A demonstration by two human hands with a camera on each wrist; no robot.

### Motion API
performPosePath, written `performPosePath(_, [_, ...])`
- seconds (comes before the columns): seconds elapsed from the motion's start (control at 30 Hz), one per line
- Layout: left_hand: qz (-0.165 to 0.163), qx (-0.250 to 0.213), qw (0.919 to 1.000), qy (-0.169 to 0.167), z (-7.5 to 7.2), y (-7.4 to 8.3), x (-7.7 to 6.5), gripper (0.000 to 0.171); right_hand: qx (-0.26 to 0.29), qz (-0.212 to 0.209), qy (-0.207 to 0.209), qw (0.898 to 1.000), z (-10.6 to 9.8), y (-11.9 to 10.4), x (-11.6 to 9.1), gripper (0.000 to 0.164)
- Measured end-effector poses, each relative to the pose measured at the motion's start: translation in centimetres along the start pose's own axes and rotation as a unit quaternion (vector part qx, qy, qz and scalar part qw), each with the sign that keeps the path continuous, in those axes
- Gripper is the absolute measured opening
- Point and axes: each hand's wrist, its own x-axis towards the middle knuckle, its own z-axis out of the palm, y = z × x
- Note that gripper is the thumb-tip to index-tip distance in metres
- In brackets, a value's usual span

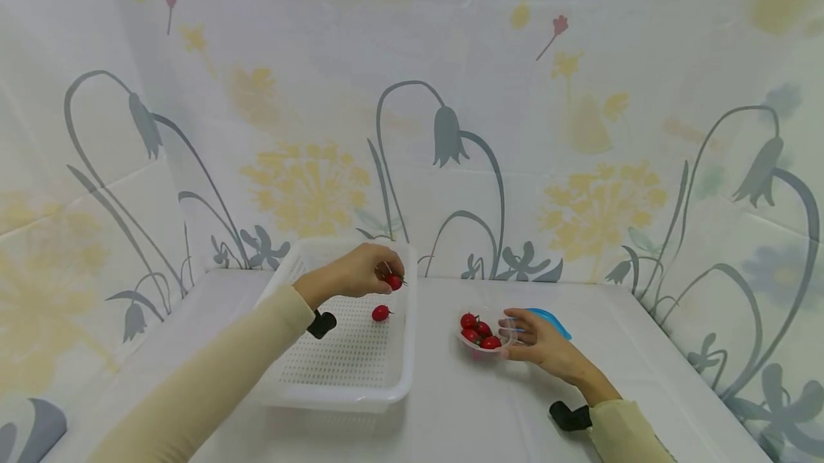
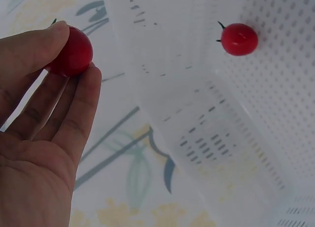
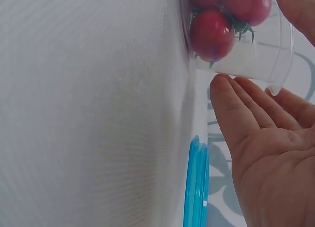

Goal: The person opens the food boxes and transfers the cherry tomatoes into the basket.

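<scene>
My left hand (image 1: pixel 363 271) pinches a red cherry tomato (image 2: pixel 74 52) between thumb and fingertips, above the white basket (image 1: pixel 410 356). Another cherry tomato (image 1: pixel 380 313) lies on the perforated basket floor; the left wrist view shows its green stem. To the right stands a small clear plastic container (image 1: pixel 463 345) with several cherry tomatoes (image 1: pixel 491 342) inside. Around its right side is my right hand (image 1: pixel 547 345), thumb at the near side and fingers at the far side. In the right wrist view those fingers are fairly straight, close against the clear wall; firm contact is hard to judge.
A blue lid (image 1: pixel 549 321) lies on the white table (image 1: pixel 444 406) behind my right hand, partly hidden by it. Behind the table hangs a flower-printed cloth (image 1: pixel 412 162). The basket's raised walls stand left of the container.
</scene>
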Motion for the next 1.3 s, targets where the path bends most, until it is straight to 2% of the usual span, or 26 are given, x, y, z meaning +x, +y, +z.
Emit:
performPosePath(0.2, [-0.023, -0.012, 0.9997, -0.005, 0.1, -1.6, -0.8, 0.021, -0.001, -0.001, 0.004, 1.000, 0.0, 0.0, -0.1, 0.076])
performPosePath(0.5, [-0.056, 0.024, 0.9979, -0.023, 1.3, -4.4, -1.1, 0.018, 0.003, -0.001, 0.004, 1.000, 0.0, 0.2, 0.0, 0.075])
performPosePath(0.7, [-0.097, 0.041, 0.9940, -0.031, 1.6, -6.1, -1.1, 0.018, -0.002, 0.004, 0.007, 1.000, 0.1, 0.0, -0.1, 0.076])
performPosePath(0.9, [-0.147, 0.032, 0.9879, -0.036, 2.1, -7.4, -1.4, 0.018, -0.004, 0.005, 0.006, 1.000, 0.1, -0.2, -0.1, 0.077])
performPosePath(1.1, [-0.149, 0.024, 0.9880, -0.036, 2.4, -7.9, -1.3, 0.020, -0.002, 0.007, 0.006, 1.000, 0.1, -0.1, -0.1, 0.077])
performPosePath(1.3, [-0.147, 0.042, 0.9871, -0.048, 2.7, -8.3, -1.2, 0.019, -0.002, 0.002, 0.005, 1.000, 0.1, 0.0, -0.2, 0.077])
